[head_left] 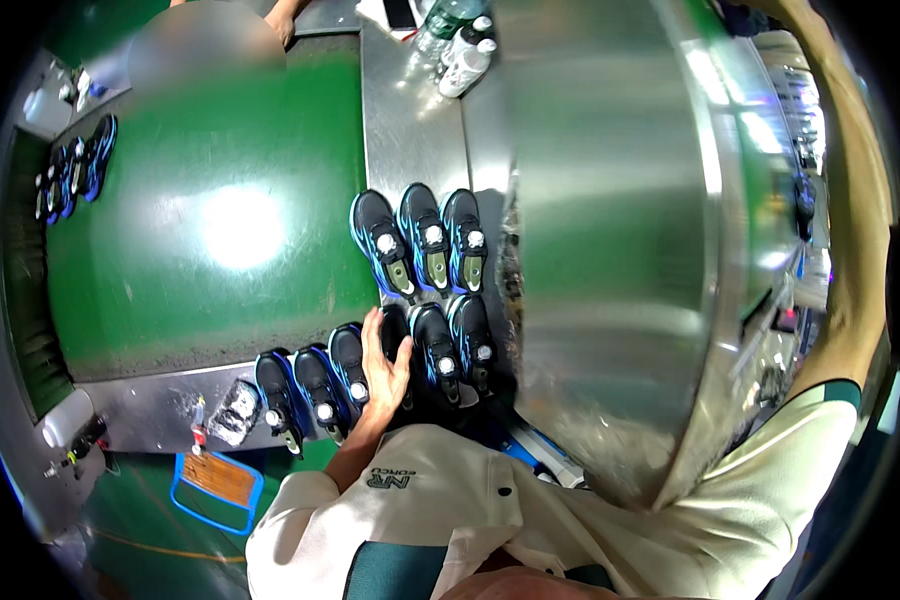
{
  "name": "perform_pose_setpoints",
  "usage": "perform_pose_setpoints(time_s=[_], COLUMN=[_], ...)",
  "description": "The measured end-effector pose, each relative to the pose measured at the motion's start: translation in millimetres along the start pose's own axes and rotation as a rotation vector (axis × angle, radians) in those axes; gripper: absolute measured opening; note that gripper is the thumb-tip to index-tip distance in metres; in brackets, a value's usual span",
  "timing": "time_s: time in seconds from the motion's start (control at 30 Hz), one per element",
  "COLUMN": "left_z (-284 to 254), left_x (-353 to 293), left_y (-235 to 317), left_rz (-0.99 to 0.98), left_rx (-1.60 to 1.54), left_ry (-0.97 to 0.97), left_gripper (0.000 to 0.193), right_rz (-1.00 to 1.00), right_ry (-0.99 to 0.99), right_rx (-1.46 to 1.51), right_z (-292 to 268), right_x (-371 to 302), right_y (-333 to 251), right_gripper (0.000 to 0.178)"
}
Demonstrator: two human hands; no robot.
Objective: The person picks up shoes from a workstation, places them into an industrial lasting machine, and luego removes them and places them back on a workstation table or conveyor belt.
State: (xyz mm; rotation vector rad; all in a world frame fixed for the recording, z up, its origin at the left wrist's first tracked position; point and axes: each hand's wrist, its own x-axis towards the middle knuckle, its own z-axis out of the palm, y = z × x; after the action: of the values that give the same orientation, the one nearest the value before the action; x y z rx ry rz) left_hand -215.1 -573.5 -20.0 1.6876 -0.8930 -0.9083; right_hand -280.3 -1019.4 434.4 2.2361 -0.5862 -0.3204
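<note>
My left hand (386,370) lies over a black shoe (395,325) in the lower row, its fingers stretched out and thumb apart. Whether it touches that shoe cannot be made out. To its left stand three black sneakers with blue edges and round white dials, the closest being this sneaker (348,360). Two similar sneakers stand to its right, one of them this black sneaker (434,345). Above them, three more sneakers (425,235) are lined up on the metal ledge. My right arm (850,220) stretches up along the right side; its hand is out of the picture.
A green conveyor belt (270,140) fills the left, with several sneakers (95,160) on its far side. At my right is a large metal-sided machine (610,200). Bottles (465,65) stand on the far ledge. A blue-framed stool (218,490) is below; a person's arm (284,20) shows beyond.
</note>
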Motion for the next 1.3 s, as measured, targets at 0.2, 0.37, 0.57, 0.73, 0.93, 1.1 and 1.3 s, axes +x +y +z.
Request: perform_pose_setpoints(time_s=[0.2, 0.37, 0.57, 0.73, 0.93, 1.1, 1.3], left_z=[-17, -16, 48, 126, 166, 186, 205], left_x=[-48, -56, -105, -186, -334, -473, -593], left_y=[-9, 69, 192, 248, 241, 207, 176], left_rz=[-0.239, -0.237, 0.022, 0.222, -0.066, -0.581, 0.077], left_rx=[-0.196, -0.431, -0.617, -0.688, -0.603, -0.451, 0.005], left_ry=[-0.301, -0.724, -1.363, -1.572, -1.800, -2.095, -2.418], left_gripper=[0.032, 0.038, 0.060, 0.096, 0.061, 0.057, 0.059], right_rz=[0.380, 0.728, 0.993, 1.297, 2.046, 2.075, 2.980], right_ry=[0.017, 0.451, 0.596, 0.659, 0.479, 1.425, 1.779], right_rx=[0.191, 0.245, 0.730, 1.109, 1.178, 1.474, 0.531], right_z=[-46, -88, -173, -227, -250, -298, -332], right_x=[-118, -217, -429, -584, -698, -793, -831], right_y=[22, 10, -109, -259, -405, -571, -643], right_gripper=[0.045, 0.047, 0.073, 0.080, 0.072, 0.082, 0.046])
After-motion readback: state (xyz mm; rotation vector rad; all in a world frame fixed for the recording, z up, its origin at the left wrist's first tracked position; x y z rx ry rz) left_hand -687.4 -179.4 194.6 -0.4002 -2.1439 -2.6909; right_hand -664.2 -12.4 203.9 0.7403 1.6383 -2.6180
